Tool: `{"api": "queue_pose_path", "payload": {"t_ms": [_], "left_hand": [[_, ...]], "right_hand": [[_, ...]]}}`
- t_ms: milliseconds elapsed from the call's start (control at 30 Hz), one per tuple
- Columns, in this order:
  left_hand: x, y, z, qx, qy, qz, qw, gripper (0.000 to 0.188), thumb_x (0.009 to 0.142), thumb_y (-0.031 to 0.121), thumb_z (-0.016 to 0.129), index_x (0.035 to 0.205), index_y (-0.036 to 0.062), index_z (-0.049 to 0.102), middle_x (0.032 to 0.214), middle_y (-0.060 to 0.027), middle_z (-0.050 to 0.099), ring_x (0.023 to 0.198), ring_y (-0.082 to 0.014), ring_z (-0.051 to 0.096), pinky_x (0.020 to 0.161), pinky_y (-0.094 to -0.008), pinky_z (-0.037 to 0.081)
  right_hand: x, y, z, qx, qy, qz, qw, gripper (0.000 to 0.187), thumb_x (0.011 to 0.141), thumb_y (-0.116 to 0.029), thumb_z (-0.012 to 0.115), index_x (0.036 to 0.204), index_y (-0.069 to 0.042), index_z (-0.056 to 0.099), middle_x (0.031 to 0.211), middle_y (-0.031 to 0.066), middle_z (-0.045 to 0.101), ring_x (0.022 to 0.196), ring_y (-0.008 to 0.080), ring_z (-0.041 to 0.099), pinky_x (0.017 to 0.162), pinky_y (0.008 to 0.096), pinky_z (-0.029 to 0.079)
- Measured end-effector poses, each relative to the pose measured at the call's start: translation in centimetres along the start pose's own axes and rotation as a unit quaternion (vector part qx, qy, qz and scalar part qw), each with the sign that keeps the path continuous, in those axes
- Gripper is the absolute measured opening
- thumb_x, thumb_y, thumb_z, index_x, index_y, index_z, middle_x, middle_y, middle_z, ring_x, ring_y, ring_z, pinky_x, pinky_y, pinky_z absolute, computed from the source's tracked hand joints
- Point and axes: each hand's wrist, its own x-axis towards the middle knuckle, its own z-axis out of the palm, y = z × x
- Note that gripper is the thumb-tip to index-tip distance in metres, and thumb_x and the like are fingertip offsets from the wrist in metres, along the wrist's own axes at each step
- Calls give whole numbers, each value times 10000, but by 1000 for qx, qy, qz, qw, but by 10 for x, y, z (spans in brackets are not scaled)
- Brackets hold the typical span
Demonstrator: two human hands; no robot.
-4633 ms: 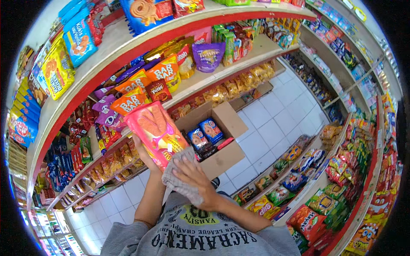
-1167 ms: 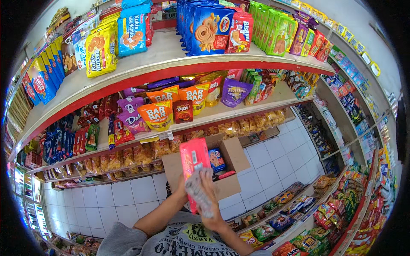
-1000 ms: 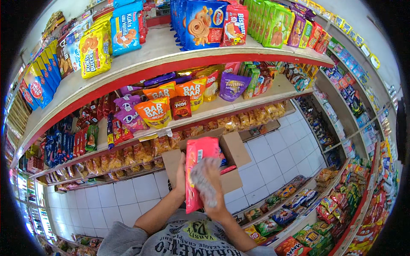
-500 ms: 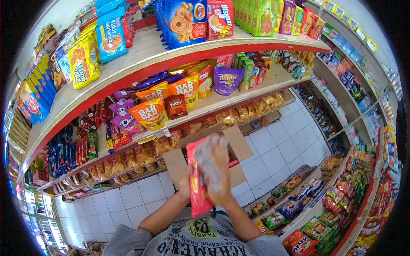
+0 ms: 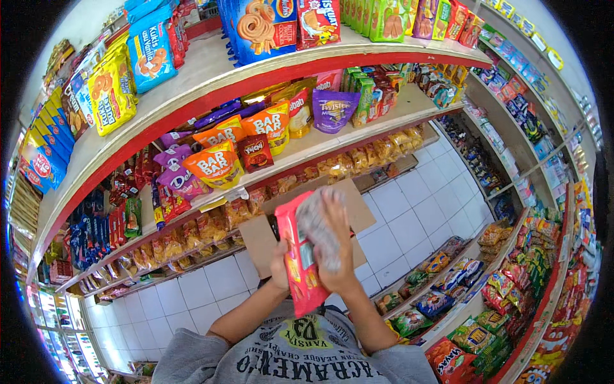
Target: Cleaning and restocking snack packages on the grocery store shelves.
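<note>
In front of my chest, a red snack packet (image 5: 302, 281) is held up by my left hand (image 5: 279, 266), its fingers closed on the packet's left edge. My right hand (image 5: 340, 262) has a crumpled grey cloth (image 5: 314, 224) under its fingers and palm, pressed against the packet's right side. That cloth covers much of the packet's face. Behind and below both hands an open cardboard box (image 5: 257, 242) shows its flaps; its inside is mostly hidden by my hands and the packet.
A red-edged shelf (image 5: 211, 102) curves across ahead, stacked with cookie packs. On the tier below stand orange snack pouches (image 5: 214, 165) and a purple pouch (image 5: 334, 110). White floor tiles (image 5: 396, 214) run beneath. Low racks of snack packets (image 5: 476, 336) line the right.
The red packet now shows more of its face, and the cloth with my right hand sits slightly further right and higher. The shelves have shifted a little left in view.
</note>
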Motion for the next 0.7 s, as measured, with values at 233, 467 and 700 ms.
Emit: {"api": "queue_pose_path", "payload": {"t_ms": [233, 467, 700], "left_hand": [[44, 31, 14, -117, -53, 62, 990, 840, 798, 621, 405, 1373, 34, 227, 1349, -239, 335, 1181, -360, 428, 981, -492, 359], [28, 7, 10, -120, -3, 51, 991, 727, 827, 577, 414, 1303, 31, 357, 1279, -181, 451, 1119, -312, 497, 892, -453, 454], [30, 7, 4, -204, -82, 54, 974, 644, 835, 533, 460, 1256, 48, 418, 1193, -140, 524, 1052, -273, 543, 901, -417, 447]], "right_hand": [[-62, -25, 19, -15, -79, 11, 997, 446, 835, -186, 466, 1267, -74, 476, 1383, 186, 338, 1312, 365, 248, 1067, 502, 103], [-25, 11, -7, 211, 103, 244, 941, 374, 928, -228, 422, 1228, -11, 475, 1271, 155, 459, 1213, 241, 398, 1017, 400, 251], [-59, 21, -3, 386, 154, 321, 851, 309, 945, -160, 415, 1188, 22, 472, 1198, 79, 491, 1117, 159, 442, 949, 293, 346]]}}
